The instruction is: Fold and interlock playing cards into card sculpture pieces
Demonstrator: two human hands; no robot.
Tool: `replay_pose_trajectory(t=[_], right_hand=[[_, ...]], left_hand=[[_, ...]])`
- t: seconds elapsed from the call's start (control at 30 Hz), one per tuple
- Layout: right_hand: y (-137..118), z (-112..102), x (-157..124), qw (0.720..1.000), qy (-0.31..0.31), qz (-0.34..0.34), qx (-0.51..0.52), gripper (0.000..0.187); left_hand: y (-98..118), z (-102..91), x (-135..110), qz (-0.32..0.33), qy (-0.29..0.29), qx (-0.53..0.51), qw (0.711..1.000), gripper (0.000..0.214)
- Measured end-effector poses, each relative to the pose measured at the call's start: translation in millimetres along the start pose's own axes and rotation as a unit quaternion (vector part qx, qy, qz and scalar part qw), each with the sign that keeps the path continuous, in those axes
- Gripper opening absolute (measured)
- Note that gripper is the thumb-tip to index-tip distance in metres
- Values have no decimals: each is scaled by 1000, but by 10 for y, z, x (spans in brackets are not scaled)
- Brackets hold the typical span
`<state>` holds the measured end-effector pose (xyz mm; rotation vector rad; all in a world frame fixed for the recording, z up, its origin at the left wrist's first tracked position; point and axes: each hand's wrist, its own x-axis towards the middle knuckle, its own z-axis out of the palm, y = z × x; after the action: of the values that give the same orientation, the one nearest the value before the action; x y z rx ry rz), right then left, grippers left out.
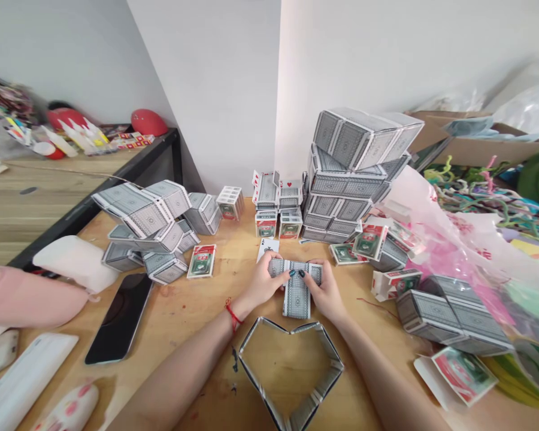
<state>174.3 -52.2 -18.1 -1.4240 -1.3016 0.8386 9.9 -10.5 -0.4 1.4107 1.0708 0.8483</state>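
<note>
Between my two hands are grey-backed playing cards (297, 298), one lying upright across others set sideways. My left hand (269, 280) grips their left end, thumb on top. From the right side my right hand (326, 288) pinches the other end, its thumb also pressing down on the backs. Fingers underneath are partly hidden. Close to my body stands a heart-shaped frame of folded cards (250, 379), untouched, between my forearms. An ace card (269, 246) lies face up just beyond my left hand.
A tall stack of card boxes (350, 179) rises at the back right, with another stack (139, 209) at the left. Green-and-red card packs (202, 261) lie about. A black phone (119, 317) and white keyboard (31, 380) are at left, pink plastic bags (471, 251) at right.
</note>
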Motion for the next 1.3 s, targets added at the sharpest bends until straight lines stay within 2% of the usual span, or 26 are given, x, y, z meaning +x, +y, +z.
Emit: replay_pose_trajectory(t=[0.23,0.8,1.07,1.3], right_hand=[[12,1,2,1000,-4,-5,-5,25],[4,4,-2,1000,-29,2,11,23],[-4,24,-10,999,-41,2,33,24],[-5,20,-15,995,-40,24,83,25]], left_hand=[[35,8,-27,-3,-1,-25,1000,33],[-49,4,-17,15,-2,11,1000,34],[-20,18,-17,16,4,13,1000,34],[29,29,-22,-12,-8,-55,998,40]])
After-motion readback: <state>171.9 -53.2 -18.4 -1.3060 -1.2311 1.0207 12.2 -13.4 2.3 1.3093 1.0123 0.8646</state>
